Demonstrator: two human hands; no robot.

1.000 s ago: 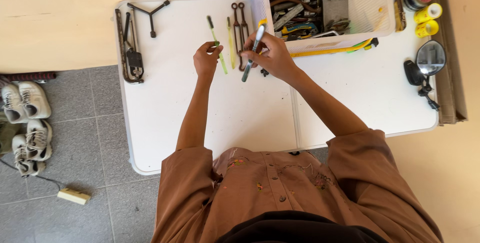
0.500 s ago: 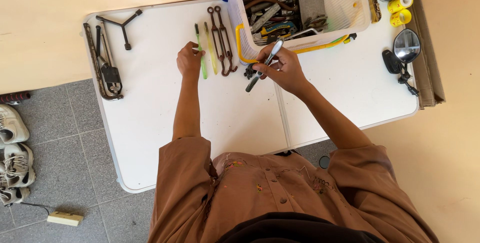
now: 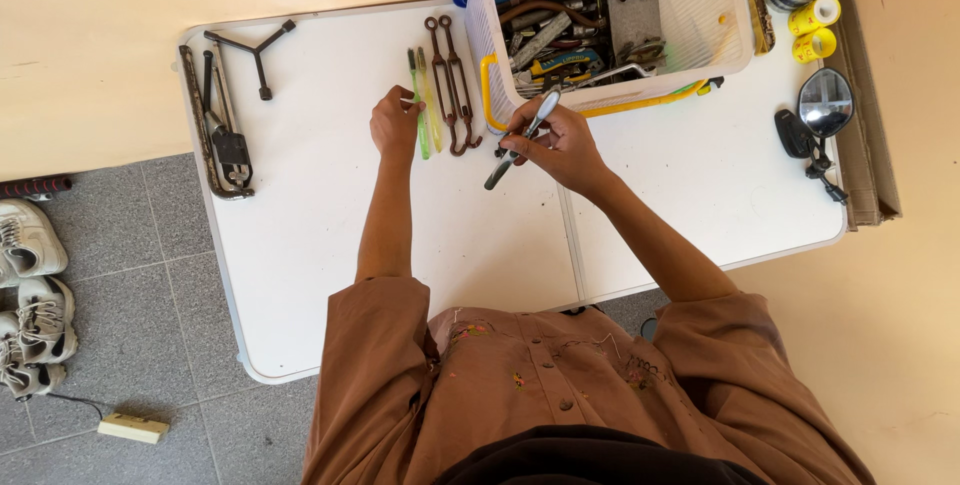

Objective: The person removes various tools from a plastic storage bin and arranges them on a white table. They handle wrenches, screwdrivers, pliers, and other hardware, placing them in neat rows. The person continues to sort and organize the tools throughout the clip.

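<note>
One slim silver-and-black metal hand tool (image 3: 522,139) is clamped in the right hand (image 3: 558,143); the left hand (image 3: 394,125), curled, fingers a thin green stick (image 3: 418,107); yellow tape rolls (image 3: 817,28) sit far right.

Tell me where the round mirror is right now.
In the head view, the round mirror lies at the white table's right edge, below the yellow tape rolls.

Right hand (image 3: 562,145) grips silver tool (image 3: 522,138); left hand (image 3: 396,122) touches green stick (image 3: 417,105); white table (image 3: 310,235).
</note>
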